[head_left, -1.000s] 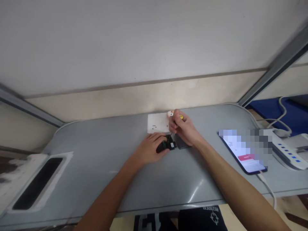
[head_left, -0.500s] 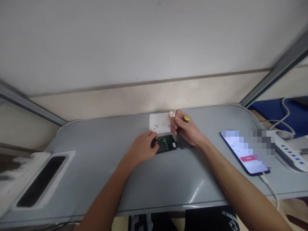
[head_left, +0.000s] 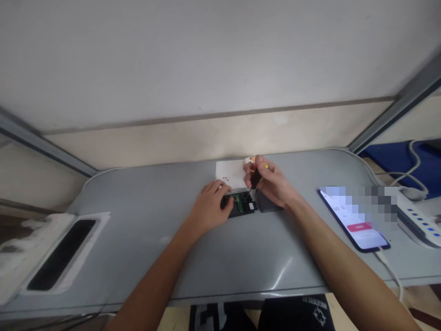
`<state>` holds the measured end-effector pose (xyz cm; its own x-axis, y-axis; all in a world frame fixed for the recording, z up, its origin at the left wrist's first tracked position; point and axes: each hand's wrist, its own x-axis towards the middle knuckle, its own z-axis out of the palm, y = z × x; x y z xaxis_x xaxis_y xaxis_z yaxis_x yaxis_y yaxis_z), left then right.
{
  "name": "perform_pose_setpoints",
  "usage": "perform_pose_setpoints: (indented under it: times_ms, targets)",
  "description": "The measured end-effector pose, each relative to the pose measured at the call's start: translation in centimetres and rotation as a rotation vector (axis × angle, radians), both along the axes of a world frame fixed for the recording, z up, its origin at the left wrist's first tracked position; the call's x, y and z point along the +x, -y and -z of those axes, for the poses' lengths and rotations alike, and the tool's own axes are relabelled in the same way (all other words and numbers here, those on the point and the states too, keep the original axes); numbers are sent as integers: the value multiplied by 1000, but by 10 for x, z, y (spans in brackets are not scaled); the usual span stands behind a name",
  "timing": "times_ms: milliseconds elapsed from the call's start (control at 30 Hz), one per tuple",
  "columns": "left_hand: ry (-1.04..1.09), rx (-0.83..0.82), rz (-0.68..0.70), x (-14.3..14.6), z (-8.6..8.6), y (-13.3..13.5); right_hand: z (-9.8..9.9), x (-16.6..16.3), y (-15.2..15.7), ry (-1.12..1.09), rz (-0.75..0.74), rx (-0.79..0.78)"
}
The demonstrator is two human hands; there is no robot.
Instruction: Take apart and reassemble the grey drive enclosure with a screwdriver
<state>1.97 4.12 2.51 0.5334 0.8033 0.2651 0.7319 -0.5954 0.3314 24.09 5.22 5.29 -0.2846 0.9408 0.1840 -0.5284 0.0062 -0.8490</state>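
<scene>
A small black device with a green circuit board [head_left: 241, 205] lies on the grey table [head_left: 144, 216]. My left hand [head_left: 208, 208] rests on its left end, fingers curled over it and holding it down. My right hand [head_left: 270, 181] is closed round a small screwdriver [head_left: 255, 178] with a dark grip and yellow cap, its tip pointing down at the board's far right part. A dark grey cover piece [head_left: 267, 205] lies just right of the device, under my right hand. Behind the device lies a white sheet [head_left: 230, 173] with a few tiny dark screws on it.
A phone [head_left: 358, 224] with a lit screen lies at the right, a white cable leading off the table's front edge. A white power strip [head_left: 415, 216] sits at the far right. A white tray with a black inset [head_left: 58, 255] is at the left. A wall runs behind.
My left hand has moved from beside the device onto its left end. My right hand has tilted the screwdriver down so that its tip meets the board.
</scene>
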Motion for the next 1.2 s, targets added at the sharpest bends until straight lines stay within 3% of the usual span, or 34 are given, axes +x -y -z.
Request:
perform_pose_setpoints:
  times_ms: [167, 400, 700, 1200]
  targets:
    - [69, -55, 154, 13, 6, 11, 2, -3, -2, 88, 89, 42]
    - [136, -82, 173, 20, 16, 11, 0, 2, -5, -36, -32, 13]
    - [85, -99, 187, 15, 12, 8, 8, -7, -2, -53, 58, 51]
    - [84, -77, 204, 15, 13, 6, 11, -7, -3, -45, 23, 68]
